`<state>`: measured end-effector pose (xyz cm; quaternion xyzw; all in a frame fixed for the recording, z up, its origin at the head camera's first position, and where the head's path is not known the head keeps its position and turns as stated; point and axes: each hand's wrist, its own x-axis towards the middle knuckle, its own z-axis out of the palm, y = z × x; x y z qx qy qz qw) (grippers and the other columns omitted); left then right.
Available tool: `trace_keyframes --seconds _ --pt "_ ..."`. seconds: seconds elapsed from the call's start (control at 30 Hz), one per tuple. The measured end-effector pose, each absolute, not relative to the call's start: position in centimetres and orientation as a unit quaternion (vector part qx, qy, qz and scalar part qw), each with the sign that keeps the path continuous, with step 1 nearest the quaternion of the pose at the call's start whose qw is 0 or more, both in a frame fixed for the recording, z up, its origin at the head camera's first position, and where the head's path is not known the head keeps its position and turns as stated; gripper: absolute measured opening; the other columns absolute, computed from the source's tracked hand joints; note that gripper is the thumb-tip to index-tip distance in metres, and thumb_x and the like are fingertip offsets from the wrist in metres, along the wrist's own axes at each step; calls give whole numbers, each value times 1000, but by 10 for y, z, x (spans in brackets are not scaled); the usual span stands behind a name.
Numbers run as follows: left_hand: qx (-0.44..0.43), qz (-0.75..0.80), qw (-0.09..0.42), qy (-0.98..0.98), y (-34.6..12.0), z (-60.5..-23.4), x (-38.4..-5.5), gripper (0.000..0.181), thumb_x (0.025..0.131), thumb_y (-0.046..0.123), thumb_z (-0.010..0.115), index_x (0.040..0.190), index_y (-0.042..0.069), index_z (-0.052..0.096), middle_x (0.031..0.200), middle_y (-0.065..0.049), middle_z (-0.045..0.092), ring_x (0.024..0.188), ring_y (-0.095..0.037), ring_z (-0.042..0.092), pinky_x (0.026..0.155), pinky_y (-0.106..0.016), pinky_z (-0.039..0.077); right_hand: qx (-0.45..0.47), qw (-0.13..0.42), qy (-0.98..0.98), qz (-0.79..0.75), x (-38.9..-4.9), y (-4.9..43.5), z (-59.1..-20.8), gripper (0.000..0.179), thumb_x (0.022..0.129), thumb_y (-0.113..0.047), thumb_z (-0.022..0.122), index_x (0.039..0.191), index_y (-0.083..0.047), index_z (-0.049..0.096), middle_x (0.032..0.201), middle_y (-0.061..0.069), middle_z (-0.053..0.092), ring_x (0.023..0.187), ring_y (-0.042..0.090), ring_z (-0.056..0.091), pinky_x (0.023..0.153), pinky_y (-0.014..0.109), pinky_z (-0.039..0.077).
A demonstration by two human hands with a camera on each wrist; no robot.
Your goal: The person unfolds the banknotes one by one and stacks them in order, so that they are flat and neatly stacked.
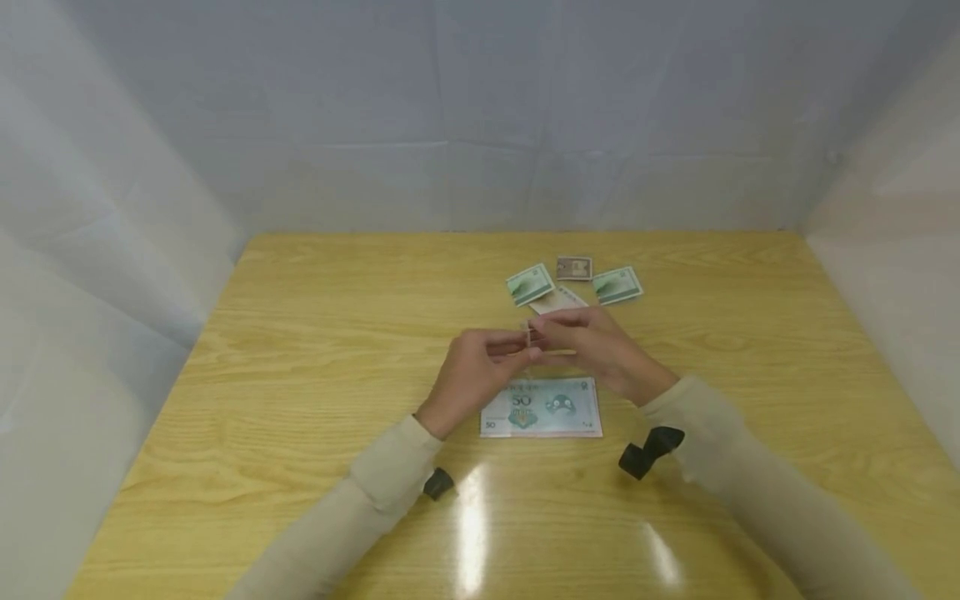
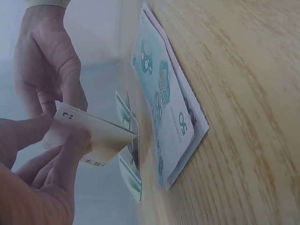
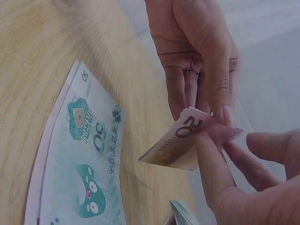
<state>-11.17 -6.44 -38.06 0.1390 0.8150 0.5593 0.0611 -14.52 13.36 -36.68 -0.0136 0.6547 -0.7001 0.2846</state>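
Observation:
Above the table both hands meet at a small folded banknote (image 3: 174, 143), brownish and marked 20 YUAN in the right wrist view. My left hand (image 1: 476, 371) pinches one end between thumb and fingers. The other end is pinched by my right hand (image 1: 603, 346), whose fingers partly cover the note. In the head view the folded note is seen nearly edge-on. Just below the hands lies a teal banknote (image 1: 551, 412) printed with 50 and a cartoon face. A pinkish layer shows beneath it in the wrist views.
Past the hands, two green banknotes (image 1: 528, 285) lie beside a small brown banknote (image 1: 574, 268). A pale note (image 1: 549, 301) lies among them, partly hidden by the right hand. The wooden table (image 1: 315, 375) ends at a pale cloth backdrop (image 1: 480, 108). Black pieces (image 1: 651, 451) hang at the sleeves.

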Motion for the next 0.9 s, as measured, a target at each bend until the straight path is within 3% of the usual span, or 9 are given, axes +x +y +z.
trace_keyframes --seconds 0.2,0.47,0.7,0.9 --pt "107 612 80 780 -68 -380 -113 31 93 18 76 119 0 72 115 -13 74 99 -21 74 82 -28 61 -25 287 637 -715 -142 133 -367 37 102 -2 59 137 8 56 134 20 60 121 27 62 101 38 54" --pt "77 669 101 732 -74 -380 -112 28 92 14 76 117 0 73 109 -14 75 97 -29 74 84 -41 62 -67 283 638 -713 -138 133 -369 39 99 6 59 138 10 54 138 24 57 120 29 64 106 45 49" --pt "50 687 127 714 -79 -379 -113 27 91 15 78 115 3 75 107 -11 76 97 -22 74 84 -34 62 -107 278 667 -683 -133 135 -369 47 97 -4 67 142 3 53 139 19 59 122 30 62 102 38 53" --pt "32 711 151 687 -79 -377 -113 25 93 10 74 116 -2 73 110 -15 75 99 -25 74 85 -33 61 -96 255 682 -679 -128 133 -369 50 92 -14 76 138 -2 59 135 13 63 121 28 63 99 33 54"
